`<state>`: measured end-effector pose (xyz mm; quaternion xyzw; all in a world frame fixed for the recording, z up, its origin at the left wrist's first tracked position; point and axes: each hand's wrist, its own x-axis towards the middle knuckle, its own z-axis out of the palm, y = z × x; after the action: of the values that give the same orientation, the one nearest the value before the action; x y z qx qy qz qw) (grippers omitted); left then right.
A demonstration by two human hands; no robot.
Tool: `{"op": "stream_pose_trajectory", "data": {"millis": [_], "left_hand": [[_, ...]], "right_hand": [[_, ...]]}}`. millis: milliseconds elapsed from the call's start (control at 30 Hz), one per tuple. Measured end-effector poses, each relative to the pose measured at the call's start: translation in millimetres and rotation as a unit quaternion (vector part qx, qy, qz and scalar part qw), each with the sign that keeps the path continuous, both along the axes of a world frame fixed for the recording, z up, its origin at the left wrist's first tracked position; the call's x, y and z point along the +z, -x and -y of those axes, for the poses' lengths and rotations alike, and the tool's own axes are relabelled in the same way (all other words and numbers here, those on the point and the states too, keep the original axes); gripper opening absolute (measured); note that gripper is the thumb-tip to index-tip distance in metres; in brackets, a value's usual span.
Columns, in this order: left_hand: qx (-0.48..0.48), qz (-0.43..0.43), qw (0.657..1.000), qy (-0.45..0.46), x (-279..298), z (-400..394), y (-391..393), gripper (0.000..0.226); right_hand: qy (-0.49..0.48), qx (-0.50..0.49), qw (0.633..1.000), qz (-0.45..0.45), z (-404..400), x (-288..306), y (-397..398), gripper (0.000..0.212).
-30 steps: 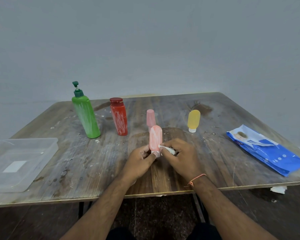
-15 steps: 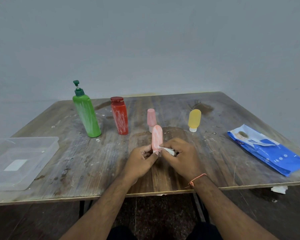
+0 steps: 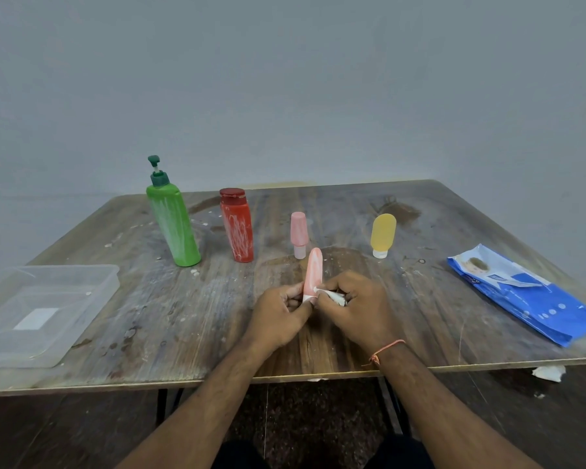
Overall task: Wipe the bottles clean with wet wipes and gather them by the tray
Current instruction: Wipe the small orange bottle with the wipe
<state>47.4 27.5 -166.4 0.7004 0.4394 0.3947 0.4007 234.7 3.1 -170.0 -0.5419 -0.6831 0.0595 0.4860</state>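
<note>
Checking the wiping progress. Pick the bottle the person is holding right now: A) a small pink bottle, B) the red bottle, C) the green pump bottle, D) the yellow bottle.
A: the left hand holds the small pink bottle at its lower end while the right hand presses a wet wipe against it; the green, red and yellow bottles stand untouched farther back.

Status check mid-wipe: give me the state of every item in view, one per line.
Held pink bottle: tilted, streaked white, left hand holds its base.
Wet wipe: bunched, pinched by right hand against that bottle.
Green pump bottle: upright, streaked.
Red bottle: upright, streaked.
Small pink bottle: standing cap down.
Yellow bottle: standing cap down.
Tray: holds no bottles.
Wipes pack: lying flat.
</note>
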Motion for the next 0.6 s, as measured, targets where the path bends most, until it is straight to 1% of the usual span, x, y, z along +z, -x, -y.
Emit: {"op": "stream_pose_trajectory", "data": {"millis": [67,233,400,533,600], "left_hand": [[0.004,-0.012,1.0,-0.005,-0.9,-0.2,-0.6,0.039],[0.004,-0.017,1.0,-0.003,-3.8,-3.2,0.1,0.039],[0.023,-0.033,0.999,-0.017,-4.9,-2.2,-1.9,0.043],[0.016,-0.033,0.999,-0.022,-6.0,-3.5,-1.8,0.038],[0.016,-0.032,0.999,-0.021,-6.9,-4.3,-1.8,0.037]], "right_hand": [[-0.003,-0.013,1.0,0.005,-0.3,1.0,-0.6,0.013],[-0.016,0.042,0.999,0.019,4.7,3.3,2.1,0.014],[-0.013,-0.012,1.0,-0.002,0.1,1.6,0.9,0.009],[-0.016,0.035,0.999,0.012,2.6,2.3,1.4,0.019],[-0.011,0.04,0.999,0.012,3.4,1.7,1.0,0.018]]}}
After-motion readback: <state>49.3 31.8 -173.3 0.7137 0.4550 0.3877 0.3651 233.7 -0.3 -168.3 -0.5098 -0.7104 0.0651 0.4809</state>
